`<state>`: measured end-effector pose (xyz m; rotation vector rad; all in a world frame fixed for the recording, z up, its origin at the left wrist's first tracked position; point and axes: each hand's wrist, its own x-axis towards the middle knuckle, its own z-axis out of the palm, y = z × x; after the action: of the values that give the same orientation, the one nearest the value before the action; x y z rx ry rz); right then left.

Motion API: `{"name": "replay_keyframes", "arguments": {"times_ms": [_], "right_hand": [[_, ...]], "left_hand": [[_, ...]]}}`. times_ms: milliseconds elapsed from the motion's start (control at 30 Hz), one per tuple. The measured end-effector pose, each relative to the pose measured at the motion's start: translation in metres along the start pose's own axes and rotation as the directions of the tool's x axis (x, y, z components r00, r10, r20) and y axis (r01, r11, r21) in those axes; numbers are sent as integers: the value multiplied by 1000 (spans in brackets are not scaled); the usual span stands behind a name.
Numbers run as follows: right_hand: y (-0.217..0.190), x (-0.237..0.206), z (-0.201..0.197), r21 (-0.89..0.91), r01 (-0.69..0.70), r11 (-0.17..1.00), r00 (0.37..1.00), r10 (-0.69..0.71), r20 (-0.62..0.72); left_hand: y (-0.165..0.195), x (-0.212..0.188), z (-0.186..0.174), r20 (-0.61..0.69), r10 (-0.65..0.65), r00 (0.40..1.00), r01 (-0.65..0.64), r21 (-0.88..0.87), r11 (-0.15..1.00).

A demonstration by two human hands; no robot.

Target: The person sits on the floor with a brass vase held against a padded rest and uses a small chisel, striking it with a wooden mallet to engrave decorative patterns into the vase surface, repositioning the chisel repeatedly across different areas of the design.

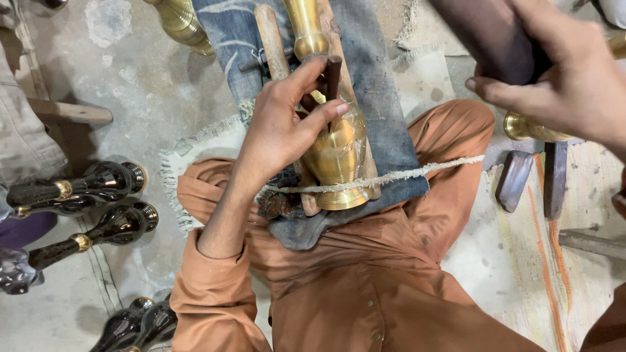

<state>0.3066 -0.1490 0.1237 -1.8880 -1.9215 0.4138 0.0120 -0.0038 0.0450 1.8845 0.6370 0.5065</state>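
**Sam:** What do I see in the left hand [287, 124]?

**Me:** I see it closed around a thin dark punch tool [333, 77]. The fingers pinch the tool and its tip stands on the shoulder of a brass vase [339, 153]. The palm also rests against the vase.

**Sam:** Where is the vase?

**Me:** It lies on the lap, on a blue denim cloth [385, 124]. Its long way runs up and away from the body. The wide foot points to the belly and the thin neck points far away. A rough rope [391, 177] goes across the foot, and wooden sticks [272, 42] lie along its sides.

**Sam:** And the right hand [561, 81]?

**Me:** It is up high on the right, closed around a dark hammer block [495, 36]. It is well apart from the vase. The tool top is down and to the left of it.

**Sam:** Which hand is nearer to the vase?

**Me:** The left one. It touches it.

**Sam:** Anything else?

**Me:** Dark shiny vases [98, 186] lie on the floor [143, 98] at the left.
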Motion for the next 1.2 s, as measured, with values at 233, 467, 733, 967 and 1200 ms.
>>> {"name": "replay_keyframes", "arguments": {"times_ms": [233,467,733,967,1200], "right_hand": [[-8,4,-3,-50,53,997,997,-56,-61],[-20,12,-4,-144,97,985,995,-94,25],[-17,9,-4,-267,141,953,989,-125,78],[1,-3,-5,-307,96,947,993,-68,102],[56,-29,13,266,-171,949,983,183,-23]], "left_hand": [[2,-2,2,-50,151,987,-151,1,988],[4,0,0,-13,-12,1000,12,-11,1000],[3,-7,4,-65,75,995,-73,35,997],[12,-18,5,-84,61,995,-56,62,996],[13,-23,8,-136,105,985,-101,33,994]]}}
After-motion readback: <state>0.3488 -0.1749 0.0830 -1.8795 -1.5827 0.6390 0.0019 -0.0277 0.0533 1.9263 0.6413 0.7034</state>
